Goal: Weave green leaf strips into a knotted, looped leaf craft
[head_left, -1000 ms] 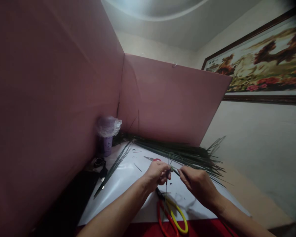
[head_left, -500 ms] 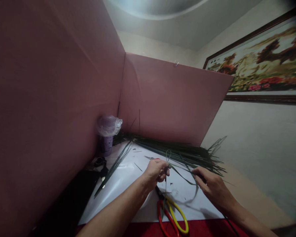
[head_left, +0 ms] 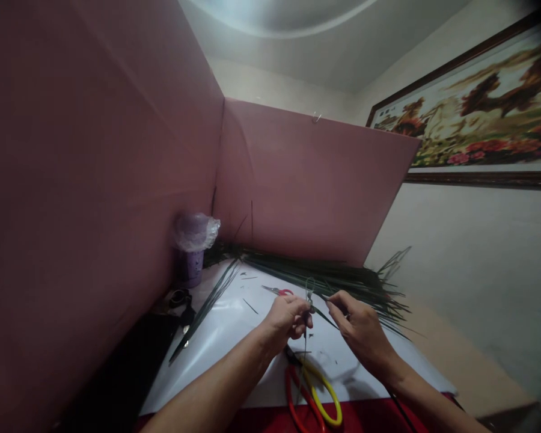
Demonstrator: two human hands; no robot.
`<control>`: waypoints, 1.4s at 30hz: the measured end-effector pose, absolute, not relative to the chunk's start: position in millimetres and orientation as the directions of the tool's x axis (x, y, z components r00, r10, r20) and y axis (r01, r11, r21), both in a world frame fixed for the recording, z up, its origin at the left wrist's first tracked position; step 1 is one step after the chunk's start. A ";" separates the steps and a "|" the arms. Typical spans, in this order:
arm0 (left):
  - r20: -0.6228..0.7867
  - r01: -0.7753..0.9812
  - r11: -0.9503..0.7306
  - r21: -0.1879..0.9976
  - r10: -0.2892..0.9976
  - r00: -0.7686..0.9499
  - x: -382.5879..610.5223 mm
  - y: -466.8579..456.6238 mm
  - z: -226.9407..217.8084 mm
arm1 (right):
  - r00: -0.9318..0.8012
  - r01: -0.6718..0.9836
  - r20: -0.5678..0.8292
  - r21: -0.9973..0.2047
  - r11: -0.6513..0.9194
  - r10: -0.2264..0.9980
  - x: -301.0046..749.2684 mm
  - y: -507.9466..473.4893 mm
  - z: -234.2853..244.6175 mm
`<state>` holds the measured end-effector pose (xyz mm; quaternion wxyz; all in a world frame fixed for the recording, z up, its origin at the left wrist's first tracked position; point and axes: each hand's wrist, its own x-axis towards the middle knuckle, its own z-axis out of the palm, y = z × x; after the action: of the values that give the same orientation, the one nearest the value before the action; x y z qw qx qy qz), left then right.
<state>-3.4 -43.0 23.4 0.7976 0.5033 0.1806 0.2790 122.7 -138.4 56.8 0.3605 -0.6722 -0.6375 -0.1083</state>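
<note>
My left hand [head_left: 293, 319] pinches a small looped piece of green leaf strips [head_left: 311, 288] above the white sheet, with a thin strand hanging below its fingers. To the right, my right hand [head_left: 354, 322] has its fingers closed on a green leaf strip [head_left: 325, 317] that runs from the looped piece. Below the left hand lie large scissors [head_left: 313, 385] with one red and one yellow handle. Beyond that hand are small scissors [head_left: 277, 291] with red handles. Fine detail where the strips cross is too small to make out.
A long bundle of dark green leaves [head_left: 329, 276] lies along the back, and a thinner bunch [head_left: 207, 307] at the left. A purple cup [head_left: 193, 252] with clear plastic stands back left. Pink panels [head_left: 297, 186] enclose the left and back. Leaf scraps dot the white sheet [head_left: 225, 355].
My right hand has moved left, closer to my left hand, shortening the span of strip between them. The view has shifted slightly, and the small scissors show more.
</note>
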 end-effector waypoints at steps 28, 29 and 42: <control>0.025 -0.295 0.314 0.902 0.645 0.764 -0.1 -44.5 21.3 | 0.119 0.866 0.550 -0.465 0.184 0.827 105.1 -130.7 61.9; 0.027 -0.294 0.311 0.904 0.644 0.765 0.3 -44.7 21.3 | 0.178 0.844 0.530 -0.516 0.149 0.829 105.2 -129.6 63.0; 0.031 -0.300 0.308 0.903 0.650 0.759 1.5 -44.8 20.5 | 0.467 0.457 0.370 -0.879 0.138 0.803 118.5 -107.1 73.3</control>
<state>1.5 -44.8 20.5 0.7900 0.5056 0.1730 0.3006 118.5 -107.1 73.3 0.5708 -0.6386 -0.4934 0.1516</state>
